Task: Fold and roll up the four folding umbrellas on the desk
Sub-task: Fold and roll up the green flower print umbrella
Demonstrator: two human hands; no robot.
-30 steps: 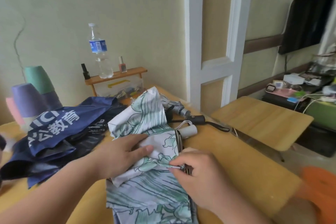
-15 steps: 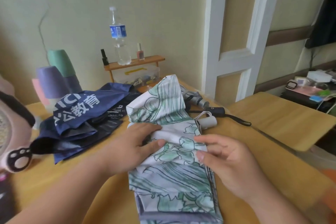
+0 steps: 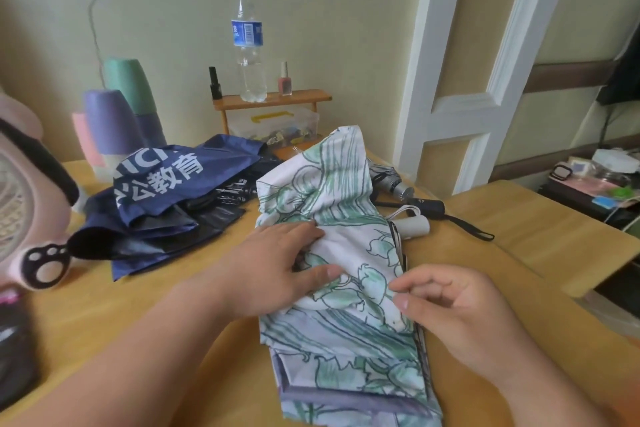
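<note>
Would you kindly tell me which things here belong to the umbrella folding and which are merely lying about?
Job: floral umbrella, pressed by the left hand, right hand at its edge; navy umbrella; grey umbrella; black strapped handle.

Lying about: water bottle; nail polish; stacked cups; clear box; wooden shelf.

Pale wall (image 3: 346, 28), white door frame (image 3: 460, 114)

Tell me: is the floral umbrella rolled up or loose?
Loose, not rolled: the floral umbrella canopy lies flat in broad folds under the left hand.

Left hand (image 3: 277, 263) lies flat; right hand (image 3: 457, 315) has loosely curled fingers.
</note>
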